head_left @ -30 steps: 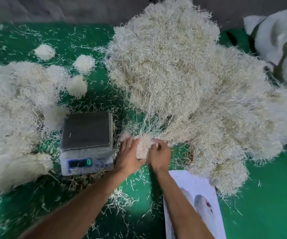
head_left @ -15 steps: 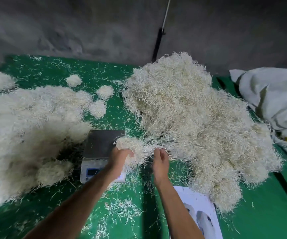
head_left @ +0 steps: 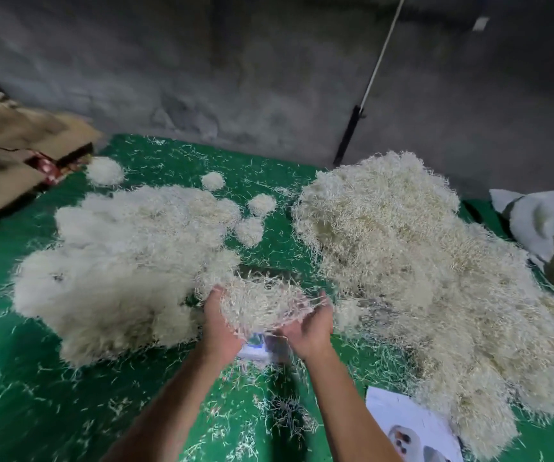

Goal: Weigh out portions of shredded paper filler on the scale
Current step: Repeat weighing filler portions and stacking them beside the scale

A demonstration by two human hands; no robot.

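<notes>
A clump of pale shredded paper filler (head_left: 262,303) sits between my two hands, lifted above the scale. My left hand (head_left: 220,323) cups its left side and my right hand (head_left: 312,328) cups its right side, fingers curled round it. The scale (head_left: 257,346) is almost hidden under the hands; only a strip of its white front and display shows. A large loose heap of filler (head_left: 418,261) lies to the right, and a big mass of filler (head_left: 125,261) lies to the left.
Several small round filler balls (head_left: 250,231) lie on the green mat (head_left: 19,378) behind the scale. A printed sheet (head_left: 408,428) lies at front right. A white sack (head_left: 552,235) is at far right, cardboard boxes (head_left: 12,161) at far left, a grey wall behind.
My hands pulled a clump off the right heap and lifted it left, over the scale. The camera tilted up, showing more wall and the boxes.
</notes>
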